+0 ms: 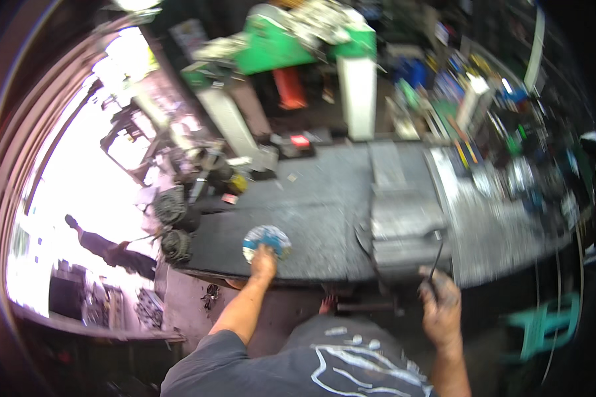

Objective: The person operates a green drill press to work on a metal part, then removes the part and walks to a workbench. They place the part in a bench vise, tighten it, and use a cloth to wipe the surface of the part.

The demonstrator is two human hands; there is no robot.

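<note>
My left hand (263, 263) is at the near left of the dark worktable, its fingers closed on the near side of a round blue-and-white thing (270, 235). Motion blur hides exactly what that thing is. Raised off the table's near edge at the right, my right hand (440, 298) is closed around a thin dark rod with a bent tip (436, 257). The rod points up and away from me. Just left of it lies a stack of grey flat pieces (407, 223) on the worktable (304, 228).
A ribbed metallic sheet (490, 245) covers the table's right side, with tools and clutter behind it. Coils of dark wire (175, 246) sit at the left end. A green machine (275, 49) on white legs stands behind. A turquoise stool (546, 327) is at lower right.
</note>
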